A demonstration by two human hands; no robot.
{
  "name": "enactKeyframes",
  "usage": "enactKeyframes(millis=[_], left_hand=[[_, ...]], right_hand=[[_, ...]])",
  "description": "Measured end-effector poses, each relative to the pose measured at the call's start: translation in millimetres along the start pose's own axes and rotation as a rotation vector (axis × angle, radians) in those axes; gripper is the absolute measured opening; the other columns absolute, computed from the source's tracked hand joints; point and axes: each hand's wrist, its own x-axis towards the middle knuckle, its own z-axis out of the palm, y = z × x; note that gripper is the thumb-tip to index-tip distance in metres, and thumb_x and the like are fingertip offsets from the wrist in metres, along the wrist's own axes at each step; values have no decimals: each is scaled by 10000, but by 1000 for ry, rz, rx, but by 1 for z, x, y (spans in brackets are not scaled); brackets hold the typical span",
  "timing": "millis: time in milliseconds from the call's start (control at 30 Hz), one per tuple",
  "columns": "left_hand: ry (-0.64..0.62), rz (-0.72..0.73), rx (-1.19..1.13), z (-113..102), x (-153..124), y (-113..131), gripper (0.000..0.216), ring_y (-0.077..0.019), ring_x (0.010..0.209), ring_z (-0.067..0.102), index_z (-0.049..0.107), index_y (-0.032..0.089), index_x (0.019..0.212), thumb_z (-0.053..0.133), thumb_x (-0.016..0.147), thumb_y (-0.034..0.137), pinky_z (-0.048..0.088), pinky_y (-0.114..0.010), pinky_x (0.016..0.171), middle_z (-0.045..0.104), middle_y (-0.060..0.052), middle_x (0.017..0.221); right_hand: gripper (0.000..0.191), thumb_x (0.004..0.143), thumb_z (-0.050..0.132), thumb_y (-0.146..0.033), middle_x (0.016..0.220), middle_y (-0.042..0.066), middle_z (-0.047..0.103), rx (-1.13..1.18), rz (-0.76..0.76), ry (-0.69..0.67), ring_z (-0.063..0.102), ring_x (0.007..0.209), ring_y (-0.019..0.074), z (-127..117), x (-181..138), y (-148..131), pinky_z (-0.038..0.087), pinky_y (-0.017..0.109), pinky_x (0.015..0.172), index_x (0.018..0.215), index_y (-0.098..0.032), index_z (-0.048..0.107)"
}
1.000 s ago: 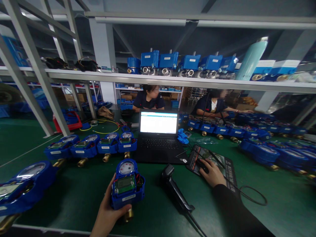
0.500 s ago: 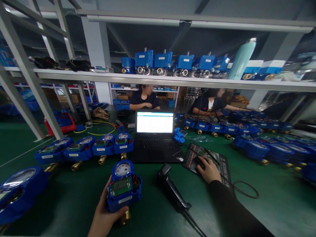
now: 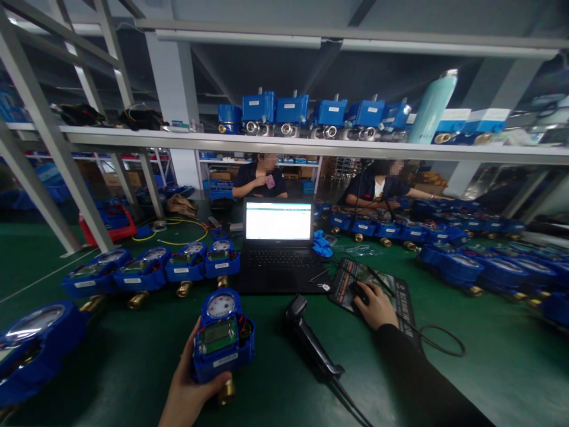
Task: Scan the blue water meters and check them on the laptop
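Around meter (image 3: 223, 344), over mouse (image 3: 361, 294): curved hands (image 3: 190, 384) (image 3: 380, 308)

Nothing legible on the held blue meter (image 3: 223, 339), laptop screen (image 3: 278, 222) or mouse mat (image 3: 343, 289).

- The right arm is covered by a long black sleeve (image 3: 418, 379) in the lower right of the frame.
- The cloth is seen as plain and dark, and is cut off by the bottom edge.
- The sleeve is ended at the wrist by a simple cuff (image 3: 386, 332).
- The right hand (image 3: 377, 305), right of centre, is seen bare.
- The left hand (image 3: 189, 373), lower left of centre, is also seen bare.
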Motion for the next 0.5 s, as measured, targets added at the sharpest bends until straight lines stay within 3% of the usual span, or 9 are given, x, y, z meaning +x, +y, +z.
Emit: enactKeyframes(millis=[500], left_hand=[[-20,30,34,-3,3,-6,1089,-385,1185,525,422,264,1397,895,434,448,468,-507,976,543,-114,1321]], right_hand=[[434,844,510,-365,1260,112,557,-17,8,-1,586,1050,265,0,-1,0,485,397,933,1231,-206,627]])
